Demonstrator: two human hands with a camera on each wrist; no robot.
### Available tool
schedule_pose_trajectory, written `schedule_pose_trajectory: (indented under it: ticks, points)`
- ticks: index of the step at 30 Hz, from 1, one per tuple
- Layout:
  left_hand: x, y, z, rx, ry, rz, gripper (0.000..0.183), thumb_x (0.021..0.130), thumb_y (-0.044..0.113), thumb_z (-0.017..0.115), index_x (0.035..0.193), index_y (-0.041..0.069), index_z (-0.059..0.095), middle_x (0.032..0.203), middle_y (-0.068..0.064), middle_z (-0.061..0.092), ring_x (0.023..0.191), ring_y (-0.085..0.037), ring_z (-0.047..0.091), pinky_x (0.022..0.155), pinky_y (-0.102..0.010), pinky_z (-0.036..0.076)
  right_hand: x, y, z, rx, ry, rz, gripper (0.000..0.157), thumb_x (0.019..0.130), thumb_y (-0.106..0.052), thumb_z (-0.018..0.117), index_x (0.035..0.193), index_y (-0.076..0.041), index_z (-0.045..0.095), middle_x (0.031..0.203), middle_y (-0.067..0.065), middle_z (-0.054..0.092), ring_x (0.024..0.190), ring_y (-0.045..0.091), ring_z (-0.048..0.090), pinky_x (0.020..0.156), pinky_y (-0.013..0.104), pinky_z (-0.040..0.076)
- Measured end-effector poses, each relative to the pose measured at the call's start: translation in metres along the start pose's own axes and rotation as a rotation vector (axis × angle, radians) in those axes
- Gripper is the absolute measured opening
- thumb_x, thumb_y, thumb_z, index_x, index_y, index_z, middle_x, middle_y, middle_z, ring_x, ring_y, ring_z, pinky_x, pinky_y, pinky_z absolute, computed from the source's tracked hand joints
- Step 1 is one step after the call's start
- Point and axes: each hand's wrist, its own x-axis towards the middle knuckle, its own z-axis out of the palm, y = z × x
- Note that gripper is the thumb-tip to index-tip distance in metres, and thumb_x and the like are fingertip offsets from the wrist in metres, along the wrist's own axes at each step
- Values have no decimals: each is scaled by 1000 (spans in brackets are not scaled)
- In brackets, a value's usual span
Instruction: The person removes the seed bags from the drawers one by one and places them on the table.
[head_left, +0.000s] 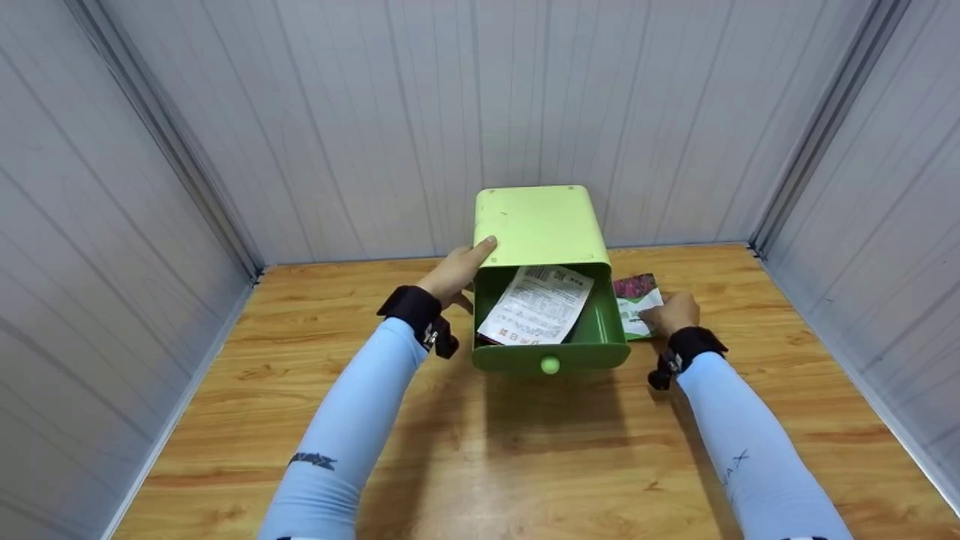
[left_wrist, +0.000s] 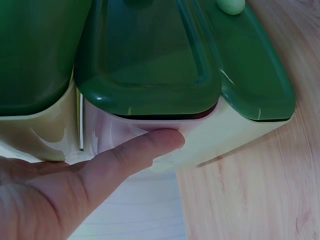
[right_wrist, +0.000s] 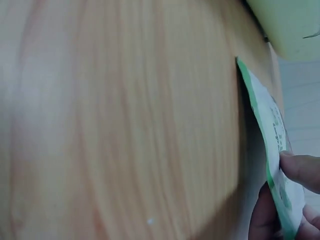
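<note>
A person's left hand point(head_left: 455, 276) rests on the left side of a pale yellow-green box-shaped cabinet with rounded corners point(head_left: 536, 225), one fingertip lying on the top near its front edge. In the left wrist view a digit lies straight along the cabinet's pale side, another digit apart from it in the head view; how the remaining fingers lie cannot be told. The cabinet's dark green drawer point(head_left: 517, 358) stands pulled out toward the person, with a round light green knob point(head_left: 550, 365) on its front. Inside it a white packet with printed text point(head_left: 538, 304) lies at a slant. The left wrist view shows two further green drawer fronts point(left_wrist: 150, 60) beside each other along the pale casing.

The right hand point(head_left: 677, 311) pinches a flat green-and-white packet with a purplish-pink flower picture point(head_left: 631, 304), its thumb on the printed face and fingers behind. This packet is just right of the open drawer, above the wood-grain table point(head_left: 337, 420), tilted, with shadow beside its green edge.

Light blue sleeves point(head_left: 352, 427) cover both forearms, and black straps point(head_left: 411, 306) circle both wrists. Pale grey panelled walls point(head_left: 337, 112) rise behind the table and along its sides.
</note>
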Motion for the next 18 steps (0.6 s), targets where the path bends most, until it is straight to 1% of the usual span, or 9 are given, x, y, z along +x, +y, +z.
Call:
schedule_pose_trajectory:
  ticks: [1,3,7,11,14,16,18]
  points:
    - [0,0,0,0,-1,1,70,114,63,37,145,3,56,133,-25,71,110,-34,70,103,-72,54,1,0,0,-13,3,3,31,92,-13,82,66,-7,65,56,-5,59,56,15,49,56,30,42]
    - [0,0,0,-2,-3,2,70,114,63,37,145,3,57,132,-24,71,109,-33,70,103,-72,54,1,1,1,-44,8,5,37,91,-14,82,64,-11,58,58,-4,57,58,16,48,57,31,42]
    - [-1,0,0,-4,-2,-1,69,114,63,37,146,4,55,130,-23,72,104,-30,71,101,-71,55,2,3,3,-91,30,18,33,90,-18,85,68,-10,61,66,-1,59,68,20,52,61,31,46]
    - [-1,0,0,3,2,-2,69,114,64,38,149,6,52,130,-22,72,104,-30,71,99,-70,56,1,3,3,-121,29,2,37,91,-19,84,67,-11,58,64,-3,50,68,20,48,61,33,44]
    - [-1,0,1,14,6,0,70,113,64,38,151,7,51,131,-20,71,107,-32,71,99,-69,57,-1,2,3,-139,19,-4,33,92,-20,84,70,-7,62,64,-1,53,68,21,49,61,34,45]
    - [-1,0,1,16,5,0,70,113,65,38,151,7,51,133,-21,71,109,-33,71,99,-69,57,-2,1,3,-147,21,3,26,91,-20,84,77,-2,72,70,3,63,71,22,54,63,34,48]
    - [-2,0,1,14,3,0,70,113,65,38,151,7,51,134,-21,70,111,-33,71,99,-69,57,-2,1,3,-155,18,14,27,91,-22,85,85,2,75,78,7,67,75,24,57,66,35,50]
